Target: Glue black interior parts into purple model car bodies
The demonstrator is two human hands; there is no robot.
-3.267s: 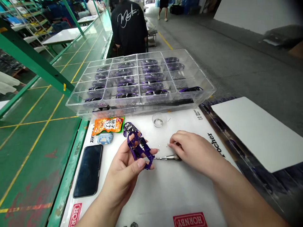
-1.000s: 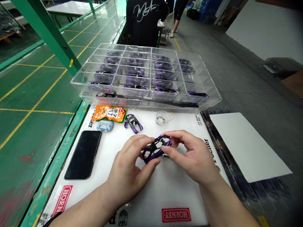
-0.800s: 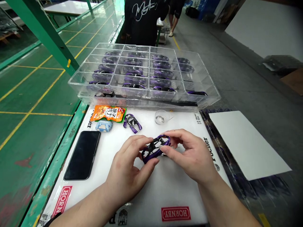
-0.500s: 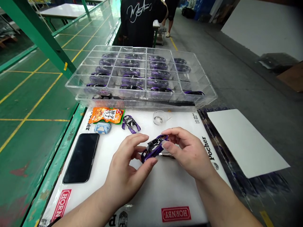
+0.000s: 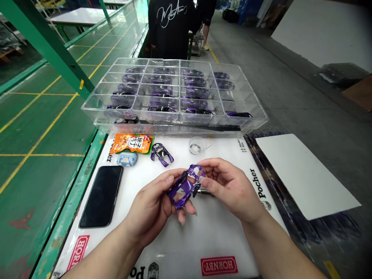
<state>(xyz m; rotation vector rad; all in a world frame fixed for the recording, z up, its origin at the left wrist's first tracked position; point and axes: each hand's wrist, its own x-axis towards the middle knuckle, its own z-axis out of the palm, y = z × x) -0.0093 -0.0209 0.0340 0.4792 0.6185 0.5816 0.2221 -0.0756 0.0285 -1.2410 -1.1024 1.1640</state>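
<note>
Between my two hands is a purple toy car body shell (image 5: 185,186), its inside or underside partly turned away. My left hand (image 5: 158,201) grips its near left end, with the thumb on top and the fingers beneath. My right hand (image 5: 228,188) pinches the far right end between thumb and fingers. Under the right hand lies a thin metal tool (image 5: 205,192), its kind partly hidden. Another purple and black car body shell (image 5: 162,154) rests on the table beyond my left hand. A small clear cup (image 5: 197,146) with tiny parts in it stands beyond the car.
A clear compartment tray (image 5: 174,120) of purple car shells spans the table's back. At left lie a phone (image 5: 101,197), a blue patterned case (image 5: 127,159) and an orange snack packet (image 5: 132,143). A white board (image 5: 305,176) covers more trays at right. A person in black (image 5: 173,35) is ahead.
The car body shell has been turned over in my hands, from its dark inner side to its purple outer side. My left thumb has moved up onto it.
</note>
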